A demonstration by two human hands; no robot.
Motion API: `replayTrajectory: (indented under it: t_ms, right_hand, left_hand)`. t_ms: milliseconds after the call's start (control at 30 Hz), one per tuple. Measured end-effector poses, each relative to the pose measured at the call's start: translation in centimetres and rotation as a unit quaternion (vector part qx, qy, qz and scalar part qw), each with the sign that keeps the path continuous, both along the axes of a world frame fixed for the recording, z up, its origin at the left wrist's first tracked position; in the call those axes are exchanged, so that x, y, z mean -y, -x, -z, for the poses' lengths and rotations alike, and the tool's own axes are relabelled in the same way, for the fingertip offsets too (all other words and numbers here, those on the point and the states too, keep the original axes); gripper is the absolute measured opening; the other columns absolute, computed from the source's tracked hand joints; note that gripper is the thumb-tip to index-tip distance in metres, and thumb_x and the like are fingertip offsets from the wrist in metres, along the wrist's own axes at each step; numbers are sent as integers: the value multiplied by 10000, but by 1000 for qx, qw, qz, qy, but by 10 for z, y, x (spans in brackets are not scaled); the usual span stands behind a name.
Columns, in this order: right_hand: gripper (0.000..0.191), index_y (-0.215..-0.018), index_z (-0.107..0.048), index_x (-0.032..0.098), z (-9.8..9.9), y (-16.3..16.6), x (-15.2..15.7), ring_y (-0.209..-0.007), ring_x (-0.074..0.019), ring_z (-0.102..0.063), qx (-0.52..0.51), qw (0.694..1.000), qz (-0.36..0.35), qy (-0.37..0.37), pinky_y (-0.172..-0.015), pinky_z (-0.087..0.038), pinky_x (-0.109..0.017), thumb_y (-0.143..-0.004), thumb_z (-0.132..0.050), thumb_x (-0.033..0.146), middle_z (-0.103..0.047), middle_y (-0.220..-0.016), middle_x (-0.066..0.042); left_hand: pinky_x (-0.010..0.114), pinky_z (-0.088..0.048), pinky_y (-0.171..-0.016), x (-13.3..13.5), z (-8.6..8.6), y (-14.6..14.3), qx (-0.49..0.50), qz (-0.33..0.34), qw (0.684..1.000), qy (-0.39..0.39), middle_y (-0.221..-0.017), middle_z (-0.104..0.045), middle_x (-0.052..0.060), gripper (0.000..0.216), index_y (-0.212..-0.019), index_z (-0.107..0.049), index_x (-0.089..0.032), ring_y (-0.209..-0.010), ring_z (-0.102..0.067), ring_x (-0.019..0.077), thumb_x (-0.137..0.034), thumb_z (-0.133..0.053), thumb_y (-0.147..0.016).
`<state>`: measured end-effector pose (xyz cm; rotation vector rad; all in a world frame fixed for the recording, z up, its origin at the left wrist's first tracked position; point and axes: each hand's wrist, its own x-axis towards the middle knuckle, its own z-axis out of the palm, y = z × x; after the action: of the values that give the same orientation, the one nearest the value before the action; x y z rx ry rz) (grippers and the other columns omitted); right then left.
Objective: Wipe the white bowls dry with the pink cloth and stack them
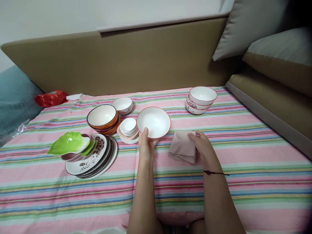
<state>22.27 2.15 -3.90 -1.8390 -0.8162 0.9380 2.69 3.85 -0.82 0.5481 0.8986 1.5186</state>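
Note:
My left hand (147, 144) grips a white bowl (154, 122) with a thin red rim, thumb over the near edge and fingers underneath. The bowl is tilted a little, its inside facing me. To the right, my right hand (201, 143) pinches the corner of a folded dusty-pink cloth (182, 146), which hangs or lies just above the striped cover. Beyond it stand stacked red-rimmed white bowls (203, 94). Left of the held bowl is a stack of small white dishes (128, 126) on a pink dish and a white plate.
Farther left are brown-orange bowls (102, 116), a white patterned bowl (123, 105), and stacked plates (90, 167) topped by green leaf-shaped dishes (67, 143). A shiny red bundle (51, 98) lies at the back left. A sofa backrest (146, 58) and cushions (280, 45) border the striped cover (243, 143).

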Motion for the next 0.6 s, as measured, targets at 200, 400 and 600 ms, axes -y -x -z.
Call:
replayTrajectory:
  t_ms: [200,400,600]
  right_hand:
    - [584,-1227,-567,134,-4,-12,-1,-1222,-332,-516,117,991,59,-25,-1077,-360,-486,-670,-603,307,-594,-1246,-176]
    - [355,-1013,-634,180,-4,11,4,-666,-222,-677,-95,986,-134,35,-667,-560,-383,-744,-605,409,-708,-805,-69]
    - [360,-931,-647,192,-10,21,-1,-589,-160,-628,-73,990,-122,-9,-575,-525,-302,-801,-562,517,-714,-858,-54]
  left_hand:
    - [286,-598,-706,-2,0,1,-4,-7,1000,3,-1444,-501,91,627,-1341,-520,-284,-1312,-491,312,-452,-684,-759]
    - [280,-589,-721,1,-2,-2,-6,4,1000,1,-1413,-526,104,622,-1342,-528,-275,-1279,-519,295,-454,-685,-767]
    - [235,-576,-669,1,2,-5,-14,38,999,15,-1420,-514,106,633,-1366,-489,-257,-1299,-492,294,-445,-667,-789]
